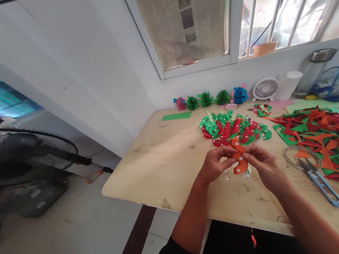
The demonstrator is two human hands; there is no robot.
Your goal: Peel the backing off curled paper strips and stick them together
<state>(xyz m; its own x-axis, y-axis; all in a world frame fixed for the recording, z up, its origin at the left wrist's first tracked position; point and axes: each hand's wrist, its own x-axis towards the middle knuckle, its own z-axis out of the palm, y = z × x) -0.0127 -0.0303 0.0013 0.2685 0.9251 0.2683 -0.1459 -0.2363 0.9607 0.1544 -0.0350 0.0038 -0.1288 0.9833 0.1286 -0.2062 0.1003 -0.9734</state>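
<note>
Both my hands pinch one orange paper cutout [241, 167], curved in outline, with small white squares on its face. My left hand [217, 163] grips its left edge between thumb and fingers. On the other side my right hand [262, 161] closes thumb and fingertips on its right edge. The cutout is held up over the wooden table [160, 169]. Just behind it lies a heap of red and green paper cutouts [230, 127], many bearing the same white squares. Tiny white scraps [227, 179] are scattered beneath my hands.
Blue-handled thread snips [323, 186] and a roll of tape [286, 152] lie at right, beside piled paper offcuts [328, 138]. Along the wall stand folded paper figures [205, 99], a small white fan [265, 89] and a glass bottle [309, 76]. A floor fan [39, 160] is at left.
</note>
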